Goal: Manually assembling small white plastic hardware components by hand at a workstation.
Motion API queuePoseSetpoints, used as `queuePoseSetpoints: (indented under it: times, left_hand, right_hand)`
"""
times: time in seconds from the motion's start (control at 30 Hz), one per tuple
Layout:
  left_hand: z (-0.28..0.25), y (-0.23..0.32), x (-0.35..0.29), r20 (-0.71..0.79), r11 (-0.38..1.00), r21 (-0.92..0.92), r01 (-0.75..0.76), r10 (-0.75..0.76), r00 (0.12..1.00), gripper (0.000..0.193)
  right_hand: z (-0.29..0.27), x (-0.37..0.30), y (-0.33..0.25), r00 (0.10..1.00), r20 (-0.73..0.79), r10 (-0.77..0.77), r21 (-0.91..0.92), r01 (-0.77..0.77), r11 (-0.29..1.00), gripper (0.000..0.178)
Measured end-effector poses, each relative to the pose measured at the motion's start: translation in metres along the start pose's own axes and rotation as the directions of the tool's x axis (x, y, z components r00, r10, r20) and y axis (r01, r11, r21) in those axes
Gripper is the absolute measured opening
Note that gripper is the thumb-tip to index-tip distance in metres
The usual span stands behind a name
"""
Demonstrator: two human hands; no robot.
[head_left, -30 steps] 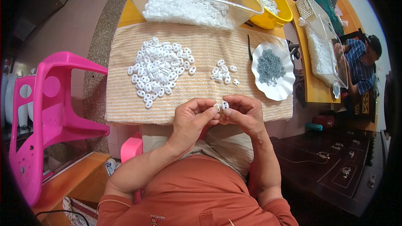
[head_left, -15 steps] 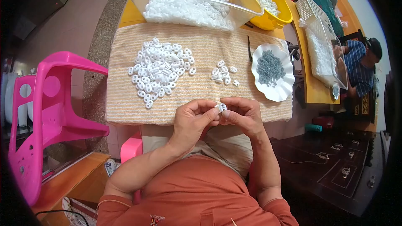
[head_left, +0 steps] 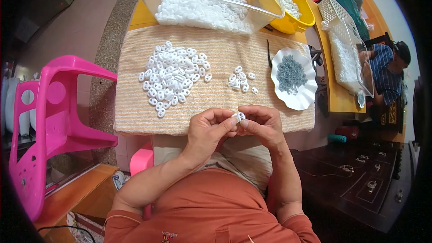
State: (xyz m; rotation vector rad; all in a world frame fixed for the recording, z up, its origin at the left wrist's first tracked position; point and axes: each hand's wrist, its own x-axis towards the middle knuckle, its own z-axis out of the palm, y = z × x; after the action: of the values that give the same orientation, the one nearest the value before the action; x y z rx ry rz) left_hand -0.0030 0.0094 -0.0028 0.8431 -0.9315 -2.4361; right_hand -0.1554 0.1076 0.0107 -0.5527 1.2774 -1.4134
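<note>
My left hand (head_left: 209,125) and my right hand (head_left: 263,123) meet over the near edge of the towel, fingertips pinched together. Between them they grip a small white oval plastic piece with two holes (head_left: 240,116); whether a second small part is in the fingers is hidden. Just beyond lies a small group of the same white pieces (head_left: 241,79). A larger heap of white two-hole pieces (head_left: 173,74) sits to the left. On the right, a white wavy-rimmed plate (head_left: 294,101) bears a pile of small grey-blue parts (head_left: 291,74).
A clear plastic bin (head_left: 204,13) of white pieces stands at the back, beside a yellow basin (head_left: 308,18). A striped towel (head_left: 216,54) covers the table. A pink chair (head_left: 63,126) stands left. Another person (head_left: 387,69) sits at a table on the right.
Almost nothing differs. The view has shifted very slightly, and both hands still hold the white piece in the same place.
</note>
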Motion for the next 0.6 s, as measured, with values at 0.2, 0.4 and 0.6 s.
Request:
queuePoseSetpoints:
  times: [0.2,0.4,0.6]
  left_hand:
    - [0.0009,0.0005,-0.0005,0.006,1.000,-0.019,-0.003,0.003,1.000,0.016]
    - [0.0004,0.0008,-0.0007,0.013,1.000,-0.015,0.001,-0.001,1.000,0.015]
    - [0.0023,0.0029,-0.0013,0.019,0.999,-0.039,0.009,-0.008,1.000,0.014]
  right_hand:
    - [0.0003,-0.0003,-0.0001,1.000,0.017,-0.001,-0.001,0.001,1.000,0.031]
    - [0.0017,-0.0009,-0.0012,1.000,0.010,0.023,0.015,-0.024,1.000,0.032]
    - [-0.0010,-0.0012,0.0009,0.999,0.034,0.007,0.048,-0.008,0.999,0.031]
